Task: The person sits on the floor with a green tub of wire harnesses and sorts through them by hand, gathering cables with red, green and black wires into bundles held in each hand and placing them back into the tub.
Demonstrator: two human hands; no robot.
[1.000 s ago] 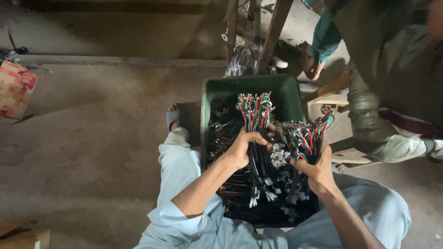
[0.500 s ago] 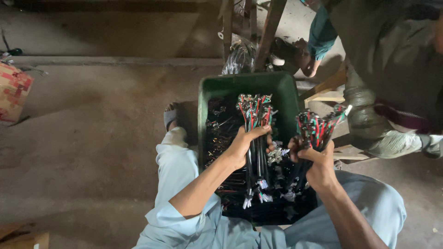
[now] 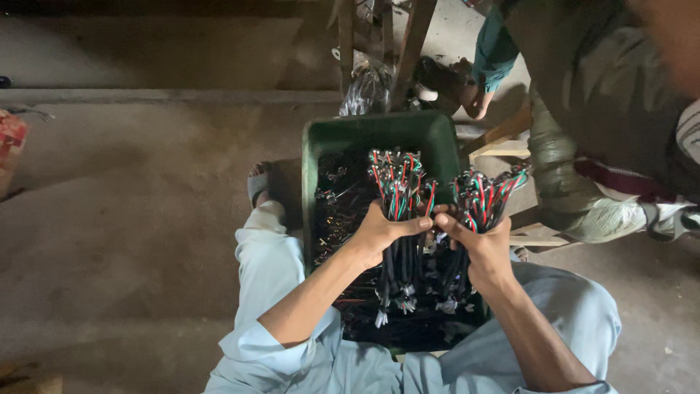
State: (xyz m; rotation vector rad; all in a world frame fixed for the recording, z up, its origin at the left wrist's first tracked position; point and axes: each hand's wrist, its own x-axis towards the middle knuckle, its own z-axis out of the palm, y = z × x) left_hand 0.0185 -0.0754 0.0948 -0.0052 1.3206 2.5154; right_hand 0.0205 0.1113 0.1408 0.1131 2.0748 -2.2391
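A green plastic tub point(image 3: 379, 133) rests on my lap, full of black cables with small connectors. My left hand point(image 3: 383, 228) grips one bundle of cables point(image 3: 397, 182) whose red, green and white wire ends fan upward. My right hand point(image 3: 481, 244) grips a second bundle of the same cables point(image 3: 485, 195), tilted to the right. The two hands meet over the tub, thumb and fingertips touching. Black cable lengths point(image 3: 405, 281) hang down below both fists into the tub.
Another person in a grey-green top point(image 3: 605, 124) sits close at the right, hand point(image 3: 477, 102) low near a wooden frame point(image 3: 408, 44). A clear plastic bag point(image 3: 363, 93) lies behind the tub. Concrete floor with a step point(image 3: 146, 95) spreads left; a red packet point(image 3: 11, 138) lies at the far left.
My right hand lifted its bundle out to the right, then brought it back toward the left hand; the fingertips now touch. The left bundle stayed roughly where it was.
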